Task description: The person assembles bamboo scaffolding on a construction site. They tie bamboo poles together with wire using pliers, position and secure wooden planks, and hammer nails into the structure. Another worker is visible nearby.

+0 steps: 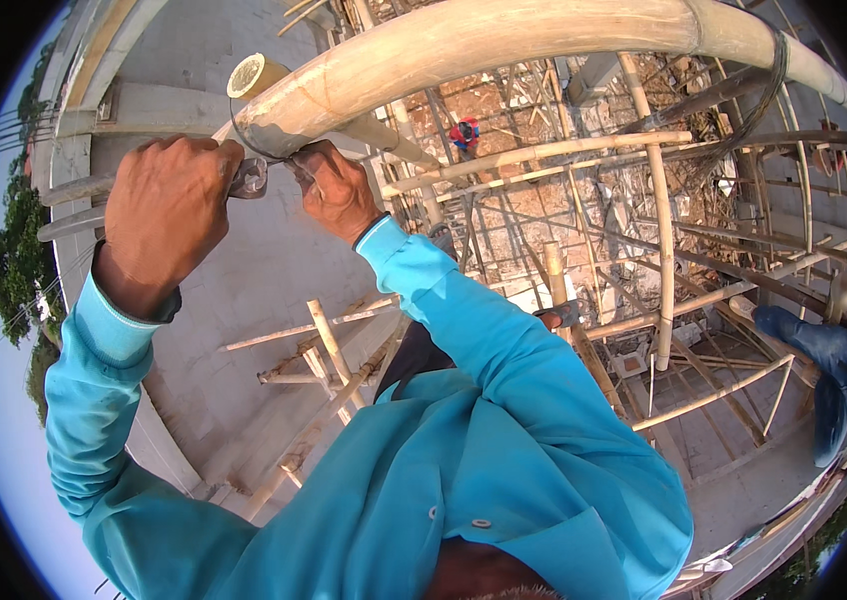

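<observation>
A thick bamboo pole (504,45) arches across the top, close in front of my hands. Thin dark wire (252,143) loops around it near its left end, beside the cut end of another bamboo pole (249,75). My left hand (166,215) is closed around metal pliers (249,178); their jaws point toward the wire and two grey handles stick out to the left. Just right of the jaws, my right hand (334,190) is closed with its fingertips at the wire under the pole. The pole and fingers partly hide the wire's end.
Bamboo scaffolding (661,240) spreads below on the right. A wire bundle (769,100) hangs over the thick pole. Far below stands a person in red and blue (464,133). Another person's jeans-clad leg (819,350) shows at right. A grey concrete wall (264,240) lies left.
</observation>
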Motion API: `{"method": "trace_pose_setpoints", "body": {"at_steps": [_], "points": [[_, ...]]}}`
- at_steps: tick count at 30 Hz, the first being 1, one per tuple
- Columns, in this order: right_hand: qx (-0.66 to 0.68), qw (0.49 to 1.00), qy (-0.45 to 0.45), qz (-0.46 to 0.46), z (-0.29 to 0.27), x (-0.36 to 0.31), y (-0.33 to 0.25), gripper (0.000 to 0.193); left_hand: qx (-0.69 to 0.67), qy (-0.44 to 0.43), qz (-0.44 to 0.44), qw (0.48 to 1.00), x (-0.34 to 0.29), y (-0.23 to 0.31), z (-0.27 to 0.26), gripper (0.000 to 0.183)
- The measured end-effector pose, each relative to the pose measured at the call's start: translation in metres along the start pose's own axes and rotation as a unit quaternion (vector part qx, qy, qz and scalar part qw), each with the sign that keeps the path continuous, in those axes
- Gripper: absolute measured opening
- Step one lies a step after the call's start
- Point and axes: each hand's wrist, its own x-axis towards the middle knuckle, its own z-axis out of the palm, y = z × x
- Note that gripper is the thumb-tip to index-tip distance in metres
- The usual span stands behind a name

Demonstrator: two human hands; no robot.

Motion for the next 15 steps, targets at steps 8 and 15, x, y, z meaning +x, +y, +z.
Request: {"method": "trace_pose_setpoints", "body": {"at_steps": [8, 15], "points": [[0.024, 0.998, 0.056, -0.017, 0.005, 0.008, -0.009, 0.026, 0.221, 0.192, 0.241, 0.925, 0.043, -0.053, -0.035, 0.012], [0.007, 0.999, 0.043, 0.016, 0.008, -0.001, -0.005, 0.015, 0.141, 0.250, 0.308, 0.907, 0.101, -0.092, -0.012, 0.016]]}}
